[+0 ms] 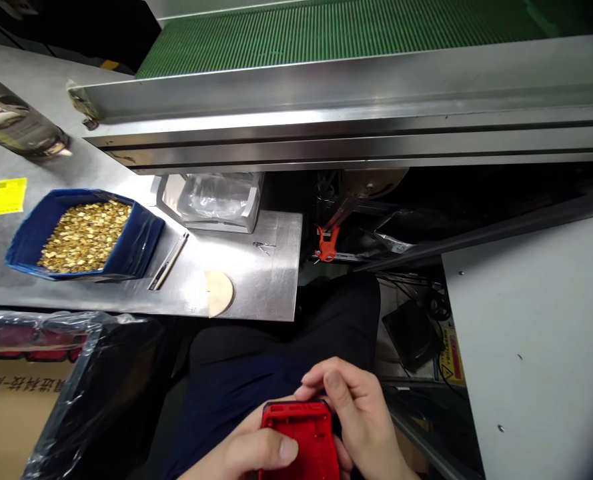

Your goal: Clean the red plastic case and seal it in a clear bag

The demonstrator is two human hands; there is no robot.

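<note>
- Held low, at the bottom edge of the view and above the person's lap, is a shallow, rectangular red plastic casing with a dark rim at its far end (319, 443); its hollow side faces up, and its near end is cut off.
- It looks light and stiff, probably smooth and a little slippery; the thin ribs and small slots inside seem the parts most likely to chip. Its side walls look the safest place to take hold, with support underneath.
- Of the two hands, the left (259, 450) grips the casing from its left side, thumb pressed over the wall into the hollow, the other fingers mostly hidden.
- At the casing's right side and far corner is the right hand (363, 417), fingers bent, thumb close to the fingertips; whether it pinches something small, I cannot tell.
- Beyond the knees, to the left, a grey metal bench (279, 287) carries a pale half-round piece (220, 293), a slim metal tool (169, 261) and a deep-blue plastic bin (149, 237) holding many small brass-coloured pieces (86, 237).
- Farthest away, a green ribbed conveyor belt (301, 33) runs across the top behind a silvery metal rail (326, 100).
</note>
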